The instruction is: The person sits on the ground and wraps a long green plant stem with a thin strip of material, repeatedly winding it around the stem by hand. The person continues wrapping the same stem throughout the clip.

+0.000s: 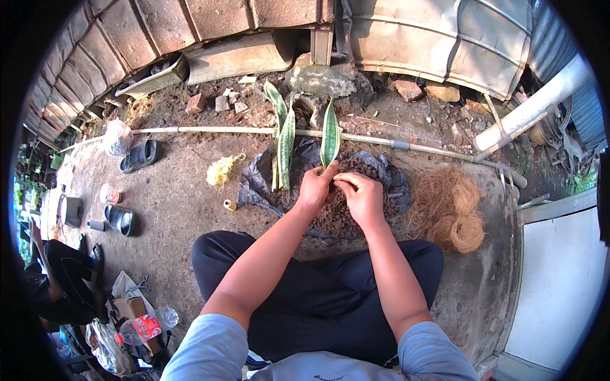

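Note:
My left hand (315, 189) grips the lower end of a variegated snake plant leaf (330, 133), green with pale yellow edges, which points upward. Beside it, my right hand (360, 196) has thumb and forefinger pinched together close to the leaf's base. Whether something thin is between those fingertips cannot be made out. Below both hands lies dark, crumbly soil (339, 219) on a black plastic sheet (257, 183). More snake plant leaves (286, 147) stand left of my left hand, at the sheet's left side. The held leaf's base is hidden by my fingers.
Brown coconut fibre (431, 200) with coiled bundles (467, 233) lies at right. Yellow raffia-like strands (221, 170) and a thread spool (229, 205) lie left. A pipe (214, 129) crosses behind. Sandals (139, 156), a plastic bottle (147, 327) and another person's leg (69, 271) are farther left.

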`<state>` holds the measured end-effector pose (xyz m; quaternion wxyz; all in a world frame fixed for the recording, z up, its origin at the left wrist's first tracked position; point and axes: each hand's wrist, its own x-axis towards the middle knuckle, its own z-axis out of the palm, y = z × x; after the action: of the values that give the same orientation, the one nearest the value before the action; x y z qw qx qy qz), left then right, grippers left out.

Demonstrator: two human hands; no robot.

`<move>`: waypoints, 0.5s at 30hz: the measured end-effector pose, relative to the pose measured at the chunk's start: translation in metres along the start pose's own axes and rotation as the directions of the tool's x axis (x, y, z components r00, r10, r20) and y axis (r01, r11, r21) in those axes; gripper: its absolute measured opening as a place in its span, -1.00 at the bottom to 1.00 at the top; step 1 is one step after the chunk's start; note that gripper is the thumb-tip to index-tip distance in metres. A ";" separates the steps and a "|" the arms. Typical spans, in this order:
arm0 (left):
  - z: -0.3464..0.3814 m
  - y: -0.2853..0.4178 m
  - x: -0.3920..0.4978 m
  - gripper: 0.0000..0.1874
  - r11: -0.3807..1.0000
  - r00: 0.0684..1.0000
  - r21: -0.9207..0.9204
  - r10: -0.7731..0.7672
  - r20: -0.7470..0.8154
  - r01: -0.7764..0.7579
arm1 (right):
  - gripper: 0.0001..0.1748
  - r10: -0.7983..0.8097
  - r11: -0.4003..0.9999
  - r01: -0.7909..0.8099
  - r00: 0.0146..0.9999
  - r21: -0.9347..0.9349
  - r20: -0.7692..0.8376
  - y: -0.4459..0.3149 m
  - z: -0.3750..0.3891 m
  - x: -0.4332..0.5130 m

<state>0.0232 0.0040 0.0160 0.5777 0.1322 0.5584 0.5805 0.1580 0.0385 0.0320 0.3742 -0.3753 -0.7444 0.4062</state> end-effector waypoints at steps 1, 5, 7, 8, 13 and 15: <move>-0.005 -0.003 0.004 -0.70 1.000 1.000 -0.019 0.018 -0.004 -0.019 | -0.88 0.037 0.996 -0.037 0.999 0.077 0.002 0.001 -0.001 0.002; -0.014 0.000 0.008 -0.79 0.998 0.996 -0.033 0.059 -0.069 -0.062 | -0.90 0.268 0.955 -0.256 0.961 0.147 -0.067 0.014 -0.014 0.008; -0.018 0.003 0.012 -0.82 0.998 0.996 -0.032 0.058 -0.066 -0.060 | -0.87 0.283 0.958 -0.285 0.955 -0.013 -0.091 0.026 -0.019 0.008; -0.018 0.005 0.012 -0.82 0.997 0.996 -0.045 0.056 -0.066 -0.059 | -0.86 0.226 0.959 -0.239 0.969 -0.155 -0.095 0.038 -0.021 0.007; -0.024 0.010 0.010 -0.82 0.985 0.996 -0.169 0.053 0.070 -0.041 | -0.84 0.322 0.907 -0.308 0.947 -0.289 0.004 0.050 -0.018 0.004; -0.014 0.015 0.002 -0.80 0.985 0.996 -0.171 0.039 0.079 -0.025 | -0.83 0.228 0.920 -0.213 0.974 -0.329 0.009 0.062 -0.018 0.002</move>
<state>0.0031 0.0029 0.0223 0.5999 0.1151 0.4806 0.6292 0.1879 0.0700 -0.0153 0.2415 -0.5036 -0.7628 0.3259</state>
